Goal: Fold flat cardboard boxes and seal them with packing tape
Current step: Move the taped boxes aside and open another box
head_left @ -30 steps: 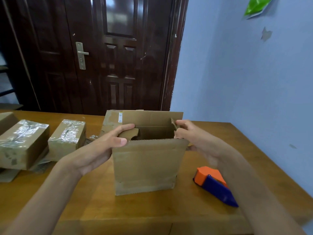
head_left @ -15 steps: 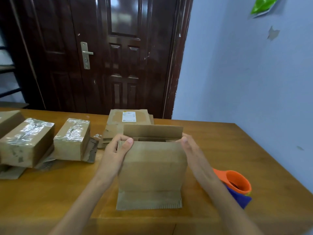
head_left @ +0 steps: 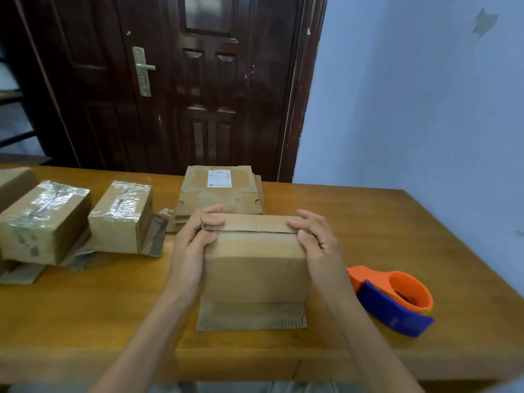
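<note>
Two hands: left hand [head_left: 195, 239] and right hand [head_left: 317, 239] clamped on cardboard box [head_left: 255, 262] flaps, frame centre.
Risk: flaps may spring open if released before tape dispenser [head_left: 397, 299], lower right, is fetched.

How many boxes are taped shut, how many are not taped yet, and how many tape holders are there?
Taped boxes: 2
Untaped box held by the left hand and right hand: 1
Tape dispenser: 1
Total: 4
</note>
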### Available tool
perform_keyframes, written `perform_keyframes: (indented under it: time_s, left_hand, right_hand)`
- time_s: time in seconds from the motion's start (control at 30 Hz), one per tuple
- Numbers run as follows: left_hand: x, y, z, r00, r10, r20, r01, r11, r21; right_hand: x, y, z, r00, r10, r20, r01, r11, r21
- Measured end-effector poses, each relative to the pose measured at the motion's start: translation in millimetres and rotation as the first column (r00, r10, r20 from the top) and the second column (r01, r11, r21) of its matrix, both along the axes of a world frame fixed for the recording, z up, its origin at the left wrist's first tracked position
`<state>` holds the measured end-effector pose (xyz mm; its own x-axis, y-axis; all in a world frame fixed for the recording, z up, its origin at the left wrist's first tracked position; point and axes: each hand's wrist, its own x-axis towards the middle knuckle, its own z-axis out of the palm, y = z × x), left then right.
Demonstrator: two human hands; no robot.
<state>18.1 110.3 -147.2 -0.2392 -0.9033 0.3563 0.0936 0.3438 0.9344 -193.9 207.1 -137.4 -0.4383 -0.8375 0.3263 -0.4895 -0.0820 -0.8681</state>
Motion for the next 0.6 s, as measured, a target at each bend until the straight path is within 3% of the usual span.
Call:
perform_keyframes:
  time_s: [0.13,0.27,0.37,0.43,0.5,0.57,0.6]
  left_hand:
    - [6.1,16.3,-25.1,0.997,-0.043,0.064,0.049,0.995,-0.086]
    - [7.1,22.0,-37.4,0.991,0.038,0.128,-0.010,0.977,-0.211]
    - [7.0,20.1,-7.3,0.986,0.069,0.150,-0.030,0.969,-0.244]
    - [12.5,11.2,35.0,0.965,0.025,0.260,0.063,0.944,-0.325]
    - [15.3,-4.1,83.6,0.844,0.026,0.536,0.239,0.876,-0.419]
    - [3.2,-12.5,120.0,0.562,0.194,0.804,0.419,0.771,-0.480]
    - [-8.9,-11.8,127.9,0.429,0.273,0.861,0.494,0.727,-0.477]
  right_hand:
    - [1.1,-1.8,-1.6,0.999,-0.021,0.034,0.020,0.999,0.039]
    - [2.1,5.5,-10.7,0.998,0.044,0.042,-0.046,0.998,0.032]
    - [4.2,8.9,-13.3,0.998,0.026,0.063,-0.024,0.999,-0.026]
    - [7.5,9.5,-11.8,0.996,0.001,0.084,0.002,0.999,-0.036]
    - [18.4,13.1,-13.8,0.997,-0.004,0.074,0.001,0.999,0.041]
    - [32.4,15.6,-24.5,0.998,0.064,-0.012,-0.062,0.989,0.136]
    - [36.9,17.5,-29.7,0.992,0.118,-0.033,-0.112,0.981,0.161]
